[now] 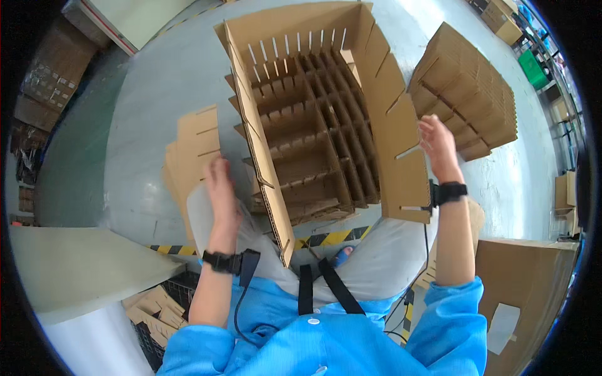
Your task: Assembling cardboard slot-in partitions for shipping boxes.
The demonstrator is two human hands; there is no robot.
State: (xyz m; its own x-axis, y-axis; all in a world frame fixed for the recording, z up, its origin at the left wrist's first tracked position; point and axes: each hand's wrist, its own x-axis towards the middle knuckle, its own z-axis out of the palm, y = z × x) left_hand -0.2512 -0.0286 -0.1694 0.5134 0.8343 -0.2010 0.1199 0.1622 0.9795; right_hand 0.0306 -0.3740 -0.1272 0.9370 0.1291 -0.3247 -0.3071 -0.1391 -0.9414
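Left grip (222,187) near slotted sheets (194,141), right grip (439,145) beside cardboard divider (396,164)

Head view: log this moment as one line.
left hand: at slotted sheets, contact unclear | right hand: open, beside cardboard grid | grid: between hands | cardboard stack: right of grid

One left hand (221,188), one right hand (439,144) and two black wrist straps (450,193) are in view. There are one cardboard divider grid (398,131), one bundle of slotted cardboard partitions (476,94) and at least two flat slotted sheets (199,128). One green bin (533,69), one black basket (182,287) and one white paper (503,328) also show.
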